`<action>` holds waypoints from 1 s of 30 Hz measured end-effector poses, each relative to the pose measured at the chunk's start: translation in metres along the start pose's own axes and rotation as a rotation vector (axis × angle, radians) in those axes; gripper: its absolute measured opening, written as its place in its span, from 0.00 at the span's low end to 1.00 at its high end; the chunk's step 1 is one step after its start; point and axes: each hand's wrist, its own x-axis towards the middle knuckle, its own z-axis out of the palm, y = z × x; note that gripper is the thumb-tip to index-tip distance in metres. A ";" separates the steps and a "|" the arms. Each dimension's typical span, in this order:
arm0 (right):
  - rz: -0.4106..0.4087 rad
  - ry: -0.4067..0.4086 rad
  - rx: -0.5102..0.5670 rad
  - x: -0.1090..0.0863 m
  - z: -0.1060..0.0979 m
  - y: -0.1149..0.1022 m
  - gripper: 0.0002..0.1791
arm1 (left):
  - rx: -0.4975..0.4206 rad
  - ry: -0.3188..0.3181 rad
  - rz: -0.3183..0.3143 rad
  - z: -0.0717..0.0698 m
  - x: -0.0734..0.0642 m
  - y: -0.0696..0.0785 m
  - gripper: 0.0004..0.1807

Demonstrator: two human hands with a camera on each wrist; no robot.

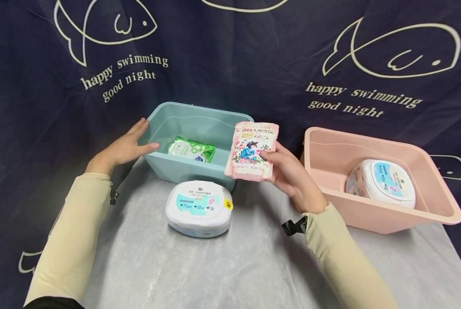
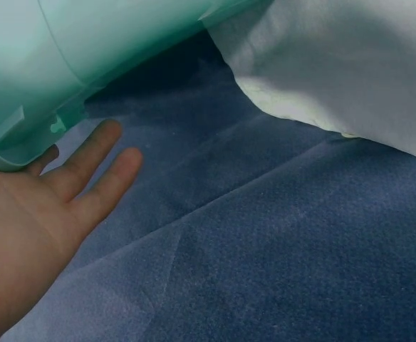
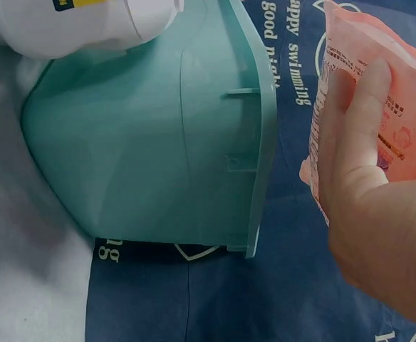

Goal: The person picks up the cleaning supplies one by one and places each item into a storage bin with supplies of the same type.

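My right hand (image 1: 292, 176) pinches a pink pouch (image 1: 252, 150) printed with flowers and a figure in blue, thumb on the front and fingers behind. It is held up at the right end of a teal bin (image 1: 188, 169). In the right wrist view the fingers spread over the back of the pouch (image 3: 407, 107). My left hand (image 1: 124, 148) rests at the bin's left end, its fingers straight and spread along the outside in the left wrist view. Inside the bin lies a green and white packet (image 1: 191, 150).
A white lidded tub (image 1: 199, 206) with a blue label stands on the grey cloth (image 1: 168, 270) before the teal bin. To the right, a pink bin (image 1: 330, 184) holds a similar white tub (image 1: 388, 182). A dark blue fish-print cloth (image 1: 230, 64) hangs behind.
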 end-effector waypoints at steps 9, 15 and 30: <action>0.054 0.018 0.012 0.030 0.004 -0.001 0.32 | 0.010 -0.006 -0.009 0.001 0.000 0.004 0.55; 0.114 0.026 0.043 0.058 0.003 0.000 0.33 | -0.003 -0.013 -0.021 0.003 0.001 0.005 0.55; 0.203 0.007 0.001 0.082 0.010 -0.005 0.27 | 0.002 0.002 -0.025 0.002 -0.001 0.003 0.55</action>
